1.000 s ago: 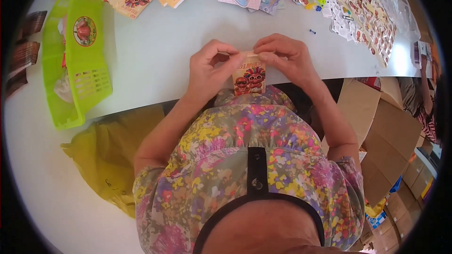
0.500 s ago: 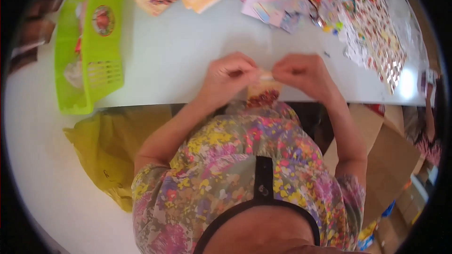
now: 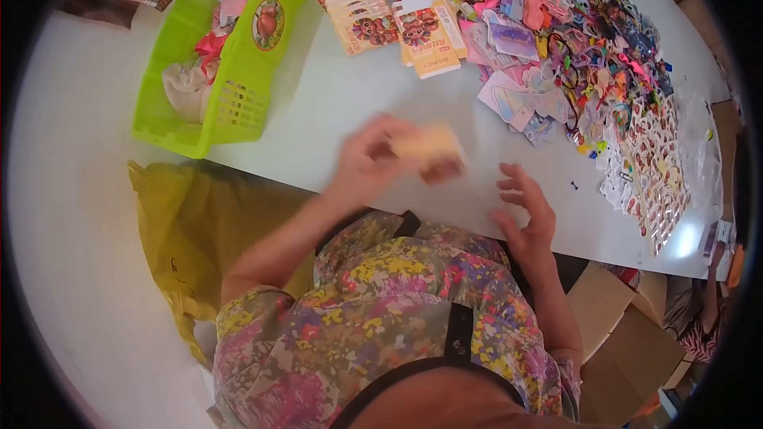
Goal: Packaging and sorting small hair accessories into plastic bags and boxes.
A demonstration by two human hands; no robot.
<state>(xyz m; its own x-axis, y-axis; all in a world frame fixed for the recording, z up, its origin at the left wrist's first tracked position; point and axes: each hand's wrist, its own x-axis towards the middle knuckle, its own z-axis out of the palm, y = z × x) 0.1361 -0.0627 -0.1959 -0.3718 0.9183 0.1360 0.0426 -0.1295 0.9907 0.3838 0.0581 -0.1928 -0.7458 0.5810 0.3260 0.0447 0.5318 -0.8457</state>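
My left hand (image 3: 372, 157) is closed on the end of a small yellow printed carton (image 3: 435, 149), held over the near part of the white table. Motion smears the carton, so its flaps cannot be made out. To its right, my right hand (image 3: 526, 213) is open and holds nothing, fingers spread and pointing up near the table's front edge. Beyond the hands lie similar yellow cartons: an overlapping row (image 3: 367, 30) on the left and a small pile (image 3: 433, 52) beside it.
A lime-green plastic basket (image 3: 248, 137) with cloth-like items stands at the left. Heaped small colourful trinkets (image 3: 608, 40) cover the far right, with sticker sheets (image 3: 656, 167) nearer. A yellow bag (image 3: 187, 246) hangs below the table at left; cardboard boxes (image 3: 600, 302) stand below at right.
My right hand has let go of the carton and moved right and nearer, fingers opening. The left hand keeps the carton, now turned sideways. The whole view has shifted and tilted.
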